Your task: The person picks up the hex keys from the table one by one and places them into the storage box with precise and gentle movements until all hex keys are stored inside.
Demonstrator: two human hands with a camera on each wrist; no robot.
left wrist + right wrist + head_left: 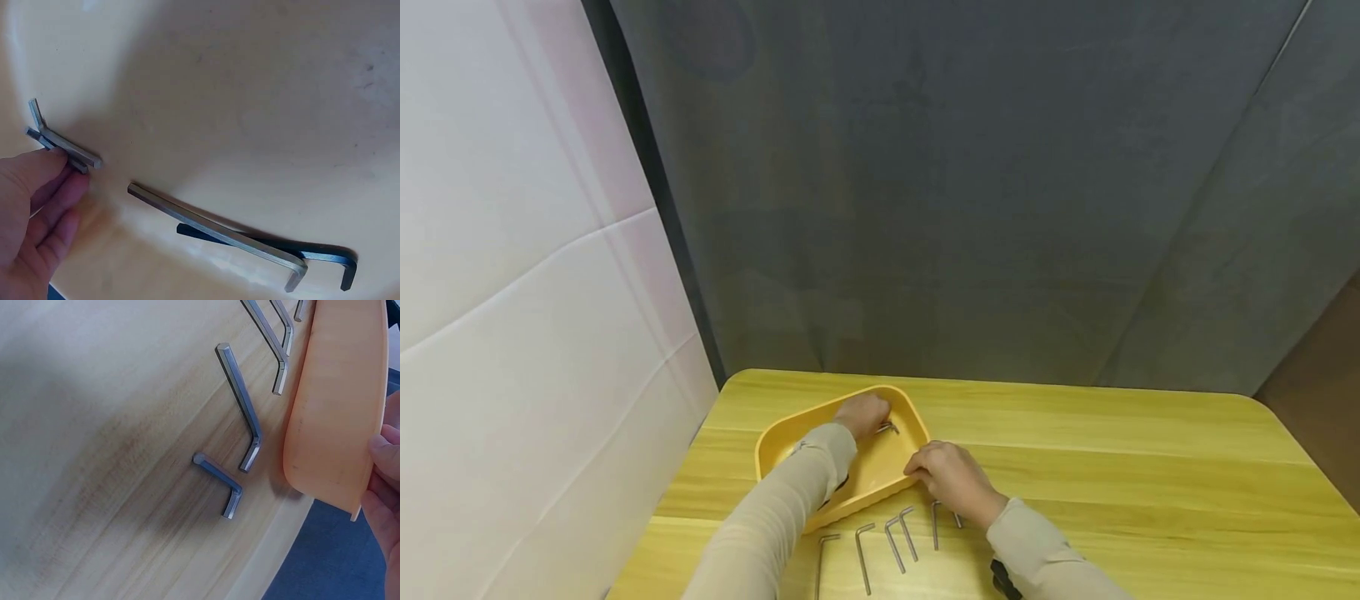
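Steel hex keys, stiff, slick and light, are being pinched at their shanks by the left hand at the yellow tray's 12 o'clock, while the right hand's fingers are gripping its 4 o'clock rim.

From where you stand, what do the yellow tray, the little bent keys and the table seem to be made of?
The tray looks like moulded plastic: smooth, matte, thin rounded rim. The hex keys look like steel: grey, hard-edged, with a dull sheen; one in the tray has a black finish. The table shows pale wood grain, perhaps a laminate.
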